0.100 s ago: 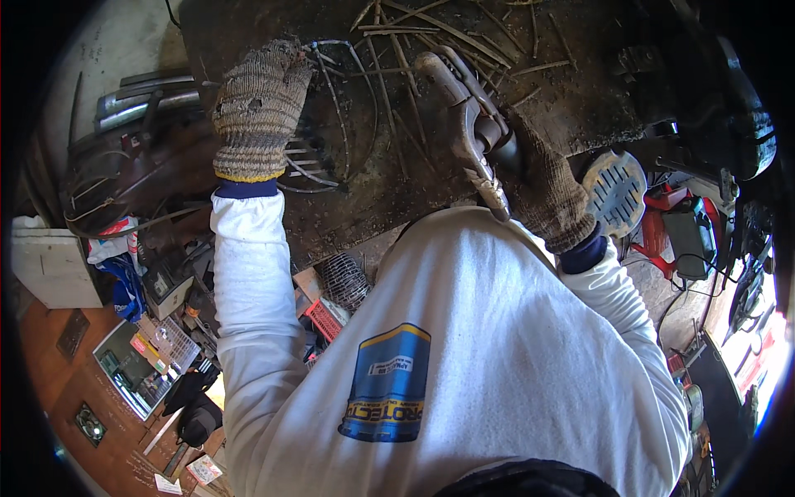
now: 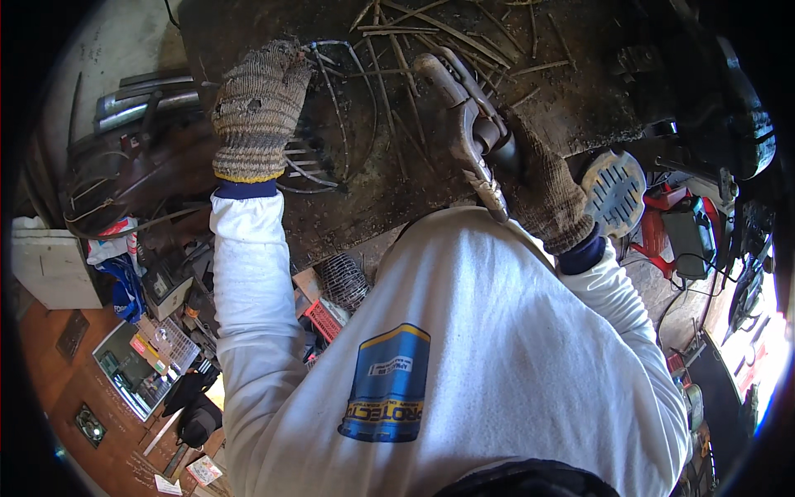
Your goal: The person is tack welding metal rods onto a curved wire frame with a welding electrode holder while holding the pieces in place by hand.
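Observation:
My left hand, in a knitted glove, is closed at the left of the dark worktop. Its fingers are at the edge of a bent thin metal rod frame, which lies on the worktop with curved rods showing beside the wrist. Gloved too, my right hand is wrapped round what looks like an angle grinder. The grinder's worn, silvery curved guard is tilted above the worktop, to the right of the frame and apart from it. My right palm hides most of the tool's body.
Loose thin rods and strips lie scattered across the far part of the dark worktop. A grey slotted round plate is just right of my right wrist. Beyond it sits a red and grey machine. Metal pipes lie at the left.

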{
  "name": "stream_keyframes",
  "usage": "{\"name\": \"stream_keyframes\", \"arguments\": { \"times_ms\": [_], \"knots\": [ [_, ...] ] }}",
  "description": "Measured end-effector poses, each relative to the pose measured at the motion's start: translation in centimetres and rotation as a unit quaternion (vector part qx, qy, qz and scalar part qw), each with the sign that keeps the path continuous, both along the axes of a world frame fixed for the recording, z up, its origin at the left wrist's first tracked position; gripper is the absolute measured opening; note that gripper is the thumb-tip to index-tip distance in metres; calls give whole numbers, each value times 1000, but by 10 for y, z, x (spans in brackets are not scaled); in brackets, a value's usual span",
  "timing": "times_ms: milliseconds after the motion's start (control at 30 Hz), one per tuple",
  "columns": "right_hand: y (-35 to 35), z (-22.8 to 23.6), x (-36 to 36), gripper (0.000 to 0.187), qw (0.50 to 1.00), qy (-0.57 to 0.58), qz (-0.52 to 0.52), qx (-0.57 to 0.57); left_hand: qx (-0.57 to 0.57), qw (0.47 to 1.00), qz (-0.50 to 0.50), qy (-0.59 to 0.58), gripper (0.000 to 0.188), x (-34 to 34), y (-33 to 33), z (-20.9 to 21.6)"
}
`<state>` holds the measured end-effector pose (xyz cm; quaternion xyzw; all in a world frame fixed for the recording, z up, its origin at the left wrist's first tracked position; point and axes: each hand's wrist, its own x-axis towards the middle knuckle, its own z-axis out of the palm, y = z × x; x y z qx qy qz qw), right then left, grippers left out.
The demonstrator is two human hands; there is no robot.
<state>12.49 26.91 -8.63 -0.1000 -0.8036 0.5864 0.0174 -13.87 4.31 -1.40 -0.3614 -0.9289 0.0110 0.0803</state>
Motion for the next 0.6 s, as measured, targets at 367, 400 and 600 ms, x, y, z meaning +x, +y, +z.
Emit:
{"name": "stream_keyframes", "arguments": {
  "times_ms": [367, 400, 600],
  "knots": [
    [0, 6, -2, 55, 997, -43, 12, 59, -110, 991, -34, 71, 28, -8, -7, -6],
    [1, -2, -1, 55, 982, 66, 39, 170, -103, 990, -43, 81, 28, -8, -9, -7],
    [2, 0, -2, 50, 964, 113, 77, 230, -107, 983, -76, 128, 27, -13, -17, -14]
  ]
}}
